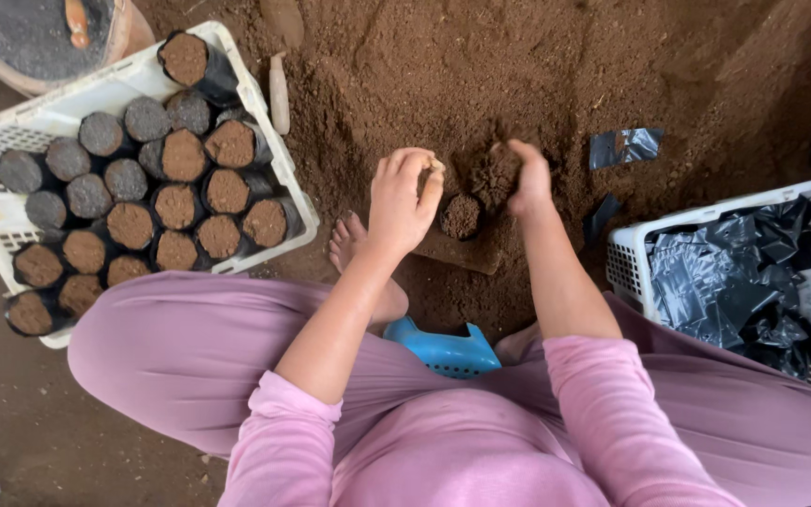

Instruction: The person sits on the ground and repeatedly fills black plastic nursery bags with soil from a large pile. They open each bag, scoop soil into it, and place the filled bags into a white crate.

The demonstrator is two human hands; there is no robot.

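A plant nursery's potting spot: a soil heap point(537, 75), a crate point(265, 113) of filled grow bags point(176, 207), spare black bags point(734, 282).

Soil heap point(518, 75): loose, crumbly, matt brown. Empty bags point(734, 282): thin black plastic, crinkled, showing a gloss. Crates point(265, 122): white moulded plastic, perforated. Stool point(443, 349): smooth blue plastic. Sleeves point(603, 404): soft pink cloth, looking matt.

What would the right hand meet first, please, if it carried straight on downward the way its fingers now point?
Most likely the small soil-filled black bag just below the right hand, which carries a clump of soil; the left hand steadies that bag. Depth is hard to judge from above.
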